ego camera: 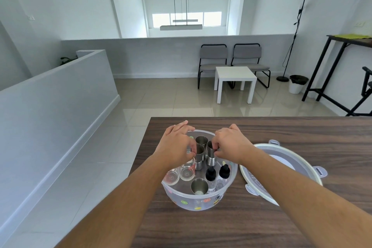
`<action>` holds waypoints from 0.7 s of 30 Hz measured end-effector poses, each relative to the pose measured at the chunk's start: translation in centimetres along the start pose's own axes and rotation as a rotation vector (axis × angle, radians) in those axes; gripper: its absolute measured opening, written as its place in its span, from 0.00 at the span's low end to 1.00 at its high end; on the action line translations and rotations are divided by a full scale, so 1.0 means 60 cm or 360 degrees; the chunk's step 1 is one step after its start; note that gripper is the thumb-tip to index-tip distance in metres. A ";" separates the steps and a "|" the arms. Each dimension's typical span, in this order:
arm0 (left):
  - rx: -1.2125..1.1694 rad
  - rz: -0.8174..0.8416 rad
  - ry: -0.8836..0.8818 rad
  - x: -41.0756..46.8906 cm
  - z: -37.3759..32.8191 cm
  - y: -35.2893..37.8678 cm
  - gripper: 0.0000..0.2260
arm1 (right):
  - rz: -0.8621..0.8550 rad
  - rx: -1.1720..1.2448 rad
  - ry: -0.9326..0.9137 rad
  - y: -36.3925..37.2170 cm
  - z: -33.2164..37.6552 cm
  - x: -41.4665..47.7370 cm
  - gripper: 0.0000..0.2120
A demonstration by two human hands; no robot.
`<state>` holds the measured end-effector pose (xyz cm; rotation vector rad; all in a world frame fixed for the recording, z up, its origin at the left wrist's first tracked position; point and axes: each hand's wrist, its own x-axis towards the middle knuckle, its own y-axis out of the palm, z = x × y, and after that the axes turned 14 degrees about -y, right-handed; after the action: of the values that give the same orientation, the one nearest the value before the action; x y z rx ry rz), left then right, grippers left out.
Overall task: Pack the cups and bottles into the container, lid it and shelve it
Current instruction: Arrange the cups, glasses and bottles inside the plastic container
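A round translucent container (182,199) with fruit stickers stands on the wooden table (261,217). Inside are several steel cups, two clear glasses (186,171) at the left and two black-capped bottles (211,175) at the right; one steel cup (199,186) sits near the front. My left hand (175,145) pinches a steel cup (199,157) at the back of the container. My right hand (231,143) pinches another steel cup (211,155) beside it. The round lid (285,171) with grey clips lies upside down on the table to the right.
The table's left edge (141,153) drops to a tiled floor beside a low white wall. Farther back are a small white table (234,74), two grey chairs, a floor lamp, a white bin (297,84) and a tall black table at the right.
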<state>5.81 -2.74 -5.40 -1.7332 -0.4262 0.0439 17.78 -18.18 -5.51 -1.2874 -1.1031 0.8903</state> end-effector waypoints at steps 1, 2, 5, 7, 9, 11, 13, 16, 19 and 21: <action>0.0002 0.0002 0.0000 0.000 0.000 0.000 0.04 | -0.0004 0.0002 0.0000 0.000 0.001 0.000 0.03; 0.0006 0.0004 0.0000 0.000 0.000 0.000 0.03 | -0.0008 0.0010 0.0000 0.000 0.001 0.000 0.02; -0.0004 0.0010 -0.0004 -0.001 0.001 -0.004 0.03 | -0.0030 0.0069 0.0000 -0.005 0.000 -0.004 0.01; -0.0027 0.0008 0.0004 -0.005 0.001 -0.010 0.03 | -0.0059 0.0149 0.0012 -0.017 0.000 -0.010 0.03; -0.0075 -0.0012 0.0012 -0.013 0.001 -0.018 0.03 | -0.0109 0.0234 0.0021 -0.036 0.002 -0.020 0.03; -0.0150 -0.0021 0.0012 -0.025 0.001 -0.029 0.03 | -0.0154 0.0347 0.0023 -0.057 0.004 -0.032 0.03; -0.0206 0.0002 0.0018 -0.039 0.003 -0.039 0.04 | -0.0175 0.0474 0.0000 -0.075 0.009 -0.046 0.03; -0.0241 0.0059 0.0037 -0.062 0.000 -0.047 0.07 | -0.0136 0.0605 -0.0081 -0.090 0.022 -0.065 0.04; -0.0150 0.0132 0.0083 -0.082 -0.008 -0.043 0.09 | -0.0025 0.0557 -0.0131 -0.086 0.045 -0.074 0.09; -0.0071 0.0174 0.0078 -0.089 -0.015 -0.038 0.10 | 0.0004 0.0455 -0.0128 -0.078 0.059 -0.075 0.11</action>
<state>0.47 -4.88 -4.16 -1.7964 -0.2982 0.0710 12.80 -22.01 -1.61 -1.0248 -0.9951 1.0674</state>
